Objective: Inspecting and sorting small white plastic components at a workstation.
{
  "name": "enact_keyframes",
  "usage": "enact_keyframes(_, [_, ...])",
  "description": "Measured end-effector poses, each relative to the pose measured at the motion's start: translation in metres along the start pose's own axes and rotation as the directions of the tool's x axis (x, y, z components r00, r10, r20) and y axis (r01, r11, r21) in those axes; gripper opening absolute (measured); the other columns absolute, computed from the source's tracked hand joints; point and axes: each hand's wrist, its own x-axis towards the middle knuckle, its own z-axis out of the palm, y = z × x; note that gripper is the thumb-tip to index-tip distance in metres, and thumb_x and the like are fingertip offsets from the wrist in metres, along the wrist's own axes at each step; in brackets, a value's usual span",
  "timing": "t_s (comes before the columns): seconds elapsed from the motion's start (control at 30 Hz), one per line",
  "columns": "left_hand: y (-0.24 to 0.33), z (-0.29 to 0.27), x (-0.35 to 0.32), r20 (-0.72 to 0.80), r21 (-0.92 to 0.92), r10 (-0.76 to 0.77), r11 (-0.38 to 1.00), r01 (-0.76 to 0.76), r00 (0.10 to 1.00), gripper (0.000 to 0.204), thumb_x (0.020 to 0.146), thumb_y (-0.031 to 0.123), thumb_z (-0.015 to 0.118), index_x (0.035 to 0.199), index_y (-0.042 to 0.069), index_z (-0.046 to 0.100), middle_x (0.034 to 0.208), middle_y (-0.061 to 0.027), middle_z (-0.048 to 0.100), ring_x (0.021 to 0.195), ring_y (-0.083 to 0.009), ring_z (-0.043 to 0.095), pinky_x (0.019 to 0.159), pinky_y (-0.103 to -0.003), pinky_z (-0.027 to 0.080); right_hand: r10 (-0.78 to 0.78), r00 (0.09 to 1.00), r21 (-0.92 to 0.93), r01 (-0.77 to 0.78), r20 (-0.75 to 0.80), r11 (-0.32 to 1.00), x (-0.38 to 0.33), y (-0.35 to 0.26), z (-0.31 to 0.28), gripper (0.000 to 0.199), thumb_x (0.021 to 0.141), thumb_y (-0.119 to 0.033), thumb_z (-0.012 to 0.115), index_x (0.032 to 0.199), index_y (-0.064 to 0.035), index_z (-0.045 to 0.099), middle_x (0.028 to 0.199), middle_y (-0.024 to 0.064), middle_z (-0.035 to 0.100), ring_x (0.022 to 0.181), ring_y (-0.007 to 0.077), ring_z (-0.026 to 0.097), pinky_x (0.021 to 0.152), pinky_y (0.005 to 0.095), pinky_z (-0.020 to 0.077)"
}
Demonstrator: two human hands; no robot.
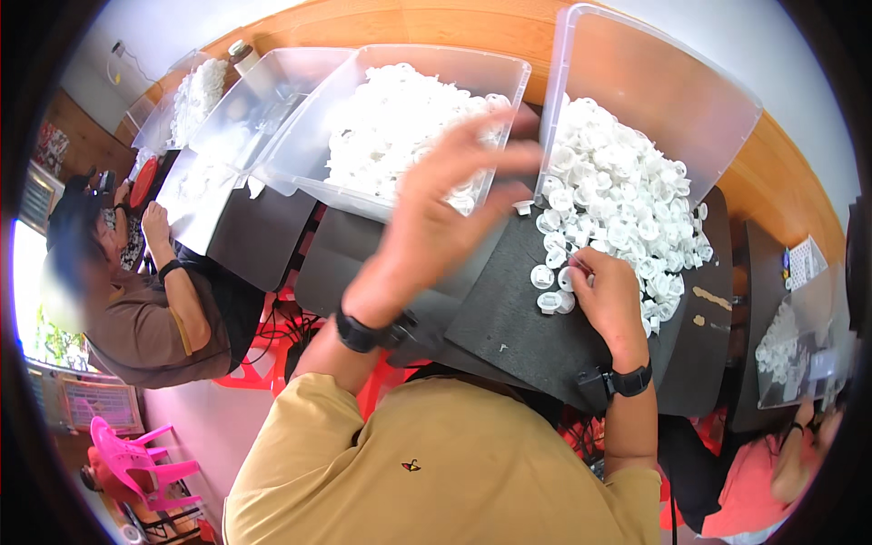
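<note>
Clearly, the white round pieces (627, 213) are the main thing here: they lie in a big heap on the right of the centre, partly inside a clear plastic bin (654, 68) and partly outside it, on the dark tabletop (495, 322). This bin seems to be tipped with its opening toward the person, so the heap spreads from it downward in the frame. Several pieces lie apart at the left edge of the heap.

The right hand (610, 295) is at this edge, with the thumb and the forefinger close together beside a white piece. Whether they grip it, I cannot tell, because the fingertips are partly hidden. The left hand (427, 218) is raised in the middle of the frame, and its fingers are spread and open (it is rather blurred, but I see nothing held in it). It covers the right part of a middle bin (304, 150), also clear, which contains a high pile of small white parts (391, 118).

Further to the left stands another transparent bin (318, 62), whose contents I cannot distinguish well. In the upper left, white parts (198, 89) are piled in a more distant container. Near the right edge of the frame, one more clear container (831, 318) has white pieces too.
</note>
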Motion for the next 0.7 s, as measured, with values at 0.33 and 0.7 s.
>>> enact_keyframes(0.33, [-0.023,0.093,-0.034,0.342,-0.450,-0.308,0.775,0.443,0.888,0.045,0.084,0.006,0.069,0.126,0.006,0.055,0.123,-0.0089,0.052,0.107,-0.0173,0.057,0.093,-0.033,0.050,0.149,0.979,0.731,-0.001,-0.138,0.683,0.008,0.017,-0.023,0.008,0.087,-0.008,0.065,0.090,-0.0016,0.062,0.073,-0.0051,0.057,0.062,-0.0008,0.045,0.049,0.0165,0.0319])
enact_keyframes(0.7, [-0.062,0.120,-0.048,0.558,-0.664,-0.482,0.228,0.712,0.675,0.032,0.087,0.008,0.068,0.116,-0.001,0.060,0.106,-0.0063,0.065,0.095,-0.0115,0.062,0.084,-0.027,0.053,0.137,0.990,0.743,-0.066,-0.035,0.667,0.015,0.019,-0.017,0.013,0.090,-0.013,0.064,0.092,0.0002,0.063,0.069,-0.0040,0.056,0.052,0.0008,0.042,0.047,0.0173,0.0323])
